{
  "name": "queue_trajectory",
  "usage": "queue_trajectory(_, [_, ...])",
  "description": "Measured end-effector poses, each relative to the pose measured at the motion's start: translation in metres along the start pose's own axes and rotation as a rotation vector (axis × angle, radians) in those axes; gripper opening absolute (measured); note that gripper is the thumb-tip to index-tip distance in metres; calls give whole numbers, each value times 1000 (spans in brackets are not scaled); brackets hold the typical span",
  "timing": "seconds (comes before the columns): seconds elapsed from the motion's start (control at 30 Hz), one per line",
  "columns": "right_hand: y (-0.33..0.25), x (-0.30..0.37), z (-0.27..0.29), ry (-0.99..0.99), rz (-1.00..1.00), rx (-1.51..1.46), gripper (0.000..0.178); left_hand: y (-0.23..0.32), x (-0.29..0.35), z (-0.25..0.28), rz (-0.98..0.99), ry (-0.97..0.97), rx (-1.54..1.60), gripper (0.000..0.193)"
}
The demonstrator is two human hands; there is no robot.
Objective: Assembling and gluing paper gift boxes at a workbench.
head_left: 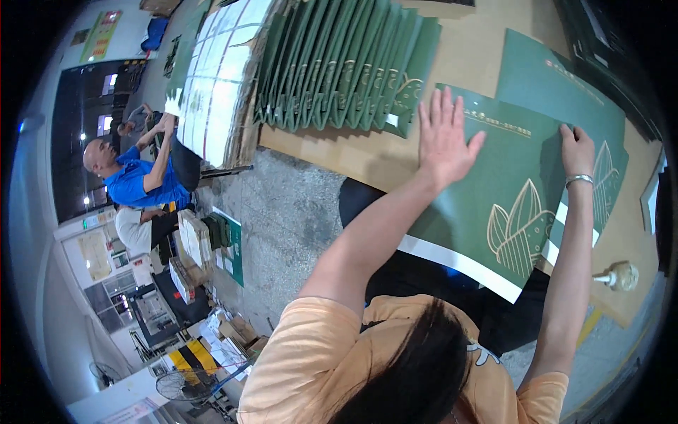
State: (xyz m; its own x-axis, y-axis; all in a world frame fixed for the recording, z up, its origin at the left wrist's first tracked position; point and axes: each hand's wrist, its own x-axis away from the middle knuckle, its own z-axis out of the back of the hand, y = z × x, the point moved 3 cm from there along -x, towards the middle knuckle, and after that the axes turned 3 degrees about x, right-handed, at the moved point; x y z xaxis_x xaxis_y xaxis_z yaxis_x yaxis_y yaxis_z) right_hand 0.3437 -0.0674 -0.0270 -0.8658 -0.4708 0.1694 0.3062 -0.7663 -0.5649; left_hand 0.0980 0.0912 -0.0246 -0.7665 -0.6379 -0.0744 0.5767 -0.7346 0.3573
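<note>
A large green printed paper sheet (480, 191) with gold leaf line art and a white strip along its near edge lies on the table in front of me. My left hand (446, 145) rests flat on its upper left part, fingers spread. At the sheet's right edge my right hand (578, 152), with a bracelet at the wrist, has its fingers closed on the paper. A second green sheet (540, 81) of the same print lies partly under it, to the right. Folded green paper bags (346, 71) stand in a fanned row beyond my left hand.
A tall stack of white sheets (219, 78) rises left of the bags. On the tan table (466, 42), a small pale bottle with a nozzle (623, 276) is at the right. Another person in a blue shirt (152, 177) works at the left. A floor fan (185, 383) stands lower left.
</note>
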Motion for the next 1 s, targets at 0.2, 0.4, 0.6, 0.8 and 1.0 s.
queue_trajectory(0.2, [-14,13,21,-132,-132,-207,66,-9,4,5,-3,54,57,78])
queue_trajectory(0.4, [15,-5,-7,-92,-58,-18,79,-5,7,6,4,66,40,79])
queue_trajectory(0.6, [32,-25,-10,-23,-22,82,63,5,6,0,-18,15,105,79])
queue_trajectory(0.8, [-31,67,25,-136,-110,-56,62,-11,-1,-9,31,14,-144,81])
queue_trajectory(1.0, [1,171,11,32,-134,-147,43,-14,-4,-20,-24,93,-168,81])
